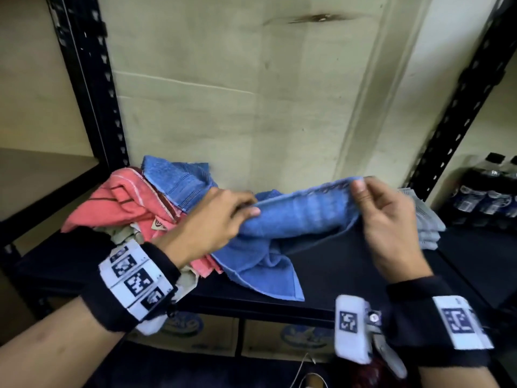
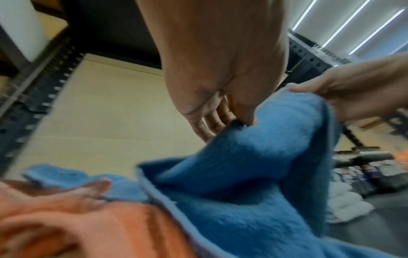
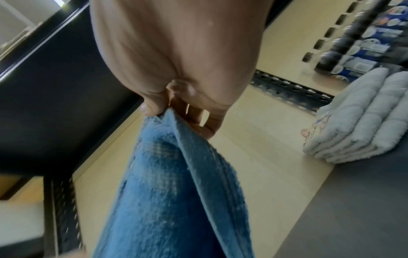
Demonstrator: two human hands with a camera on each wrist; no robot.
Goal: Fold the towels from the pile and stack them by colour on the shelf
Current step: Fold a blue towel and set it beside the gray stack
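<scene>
A blue towel hangs stretched between my two hands above the dark shelf. My left hand pinches its left end, and my right hand pinches the upper right corner between thumb and fingers. The towel's lower part droops onto the shelf. In the left wrist view the same blue towel runs from my left fingers toward the right hand. The right wrist view shows the blue towel hanging from my right hand. The pile of pink and blue towels lies at the shelf's left.
A stack of folded grey towels sits at the shelf's right end, also the grey stack in the right wrist view. Black slotted uprights frame the shelf. Packed bottles stand beyond the right upright. Cardboard boxes sit below.
</scene>
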